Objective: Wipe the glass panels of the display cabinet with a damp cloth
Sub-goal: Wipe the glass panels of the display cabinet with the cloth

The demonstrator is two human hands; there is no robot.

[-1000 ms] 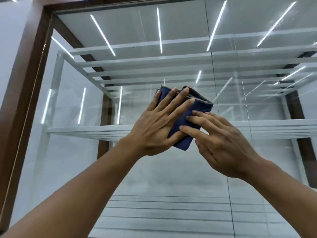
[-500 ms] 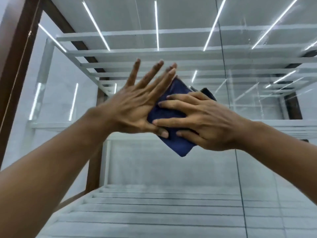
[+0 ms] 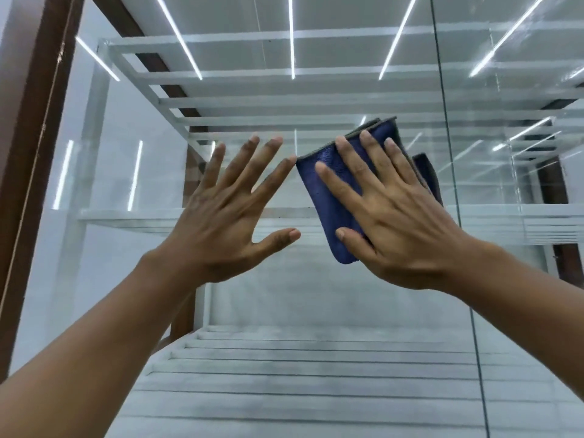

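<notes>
Off the cloth [image 3: 319,188] now, the left hand [image 3: 227,216] hovers well left of the panel seam [image 3: 441,90], fingers straight, spread, holding nothing. The right hand [image 3: 401,226] pins the folded cloth flat to the glass panel [image 3: 284,305] just left of that seam with splayed fingers [image 3: 363,165], likely for even wiping pressure.

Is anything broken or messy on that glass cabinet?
Nothing looks broken or spilled. The folded blue cloth sits tilted on the glass panel under the flat right hand; the left hand is spread open beside it.
</notes>
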